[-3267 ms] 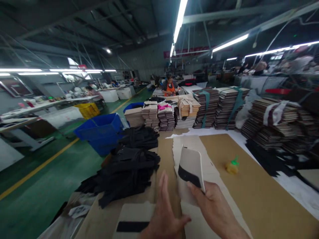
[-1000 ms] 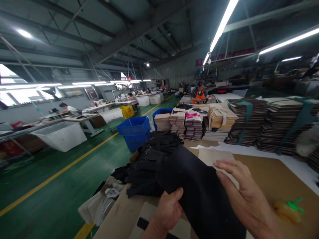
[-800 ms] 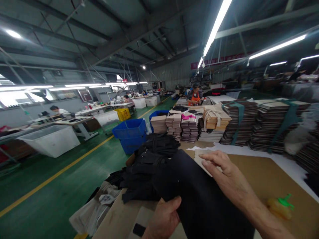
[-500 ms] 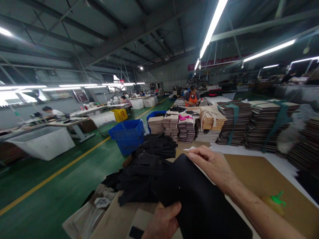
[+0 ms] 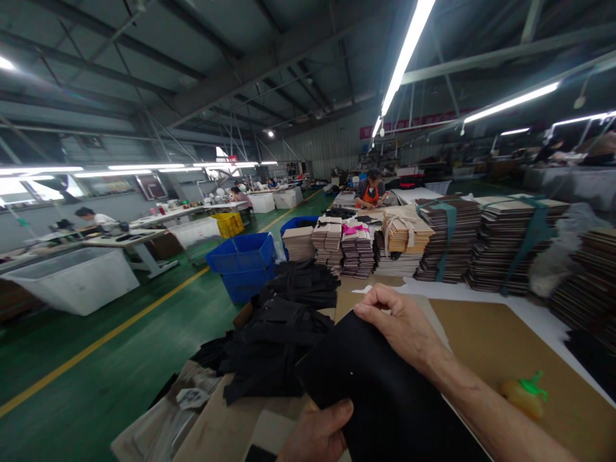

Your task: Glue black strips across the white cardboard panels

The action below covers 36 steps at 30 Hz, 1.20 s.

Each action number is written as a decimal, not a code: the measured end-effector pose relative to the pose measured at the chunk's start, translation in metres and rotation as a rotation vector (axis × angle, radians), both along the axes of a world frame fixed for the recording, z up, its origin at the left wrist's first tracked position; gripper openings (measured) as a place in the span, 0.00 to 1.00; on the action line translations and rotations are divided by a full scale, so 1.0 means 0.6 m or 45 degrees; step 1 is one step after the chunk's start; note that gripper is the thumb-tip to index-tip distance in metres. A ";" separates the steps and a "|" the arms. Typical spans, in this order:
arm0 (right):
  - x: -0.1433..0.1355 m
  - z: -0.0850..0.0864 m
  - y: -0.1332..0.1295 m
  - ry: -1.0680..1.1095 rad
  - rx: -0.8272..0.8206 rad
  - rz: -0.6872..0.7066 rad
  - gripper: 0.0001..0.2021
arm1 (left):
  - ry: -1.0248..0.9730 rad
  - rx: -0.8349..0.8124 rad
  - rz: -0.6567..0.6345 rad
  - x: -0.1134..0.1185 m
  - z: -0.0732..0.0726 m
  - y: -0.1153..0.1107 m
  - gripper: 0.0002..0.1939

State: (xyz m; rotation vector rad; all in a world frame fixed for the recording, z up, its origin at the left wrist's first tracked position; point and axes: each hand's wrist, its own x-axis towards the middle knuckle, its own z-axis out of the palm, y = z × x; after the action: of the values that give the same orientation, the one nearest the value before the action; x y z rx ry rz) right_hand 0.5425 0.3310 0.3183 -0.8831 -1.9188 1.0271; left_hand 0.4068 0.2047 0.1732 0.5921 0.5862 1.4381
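A black flat sheet (image 5: 380, 378) with a small pale dot is held up between both hands. My left hand (image 5: 320, 431) grips its lower left edge, thumb on top and the fingers hidden beneath. At its top corner, my right hand (image 5: 397, 321) pinches the sheet between thumb and curled fingers. Bundles of black strips (image 5: 269, 346) lie just left of the sheet. Right of my right forearm, a yellowish bottle with a green cap (image 5: 527, 394) lies on a brown board (image 5: 486, 340).
Stacks of tied panels (image 5: 447, 237) line the table's far side. A blue bin (image 5: 243, 266) stands on the green floor to the left. A person in an orange apron (image 5: 370, 191) works beyond the stacks. Clear plastic (image 5: 561, 247) hangs between stacks at right.
My right hand has shifted slightly left and down on the sheet's corner, its thumb now over the edge. The view has turned slightly. The person beyond the stacks has lowered their head.
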 end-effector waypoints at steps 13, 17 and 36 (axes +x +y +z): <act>0.038 -0.016 0.027 -0.001 -0.073 0.001 0.15 | -0.049 0.081 -0.010 -0.019 -0.013 0.002 0.30; 0.034 -0.017 0.003 -0.062 -0.118 0.173 0.14 | -0.046 0.063 -0.004 -0.015 -0.009 0.005 0.32; 0.021 -0.011 0.003 -0.196 0.268 0.032 0.15 | -0.044 0.050 -0.078 0.001 -0.010 0.005 0.30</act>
State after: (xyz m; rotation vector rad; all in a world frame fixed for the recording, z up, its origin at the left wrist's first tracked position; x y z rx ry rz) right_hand 0.5549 0.3330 0.3114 -0.8390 -2.1266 0.7721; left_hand 0.4075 0.2077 0.1674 0.6097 0.5093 1.4023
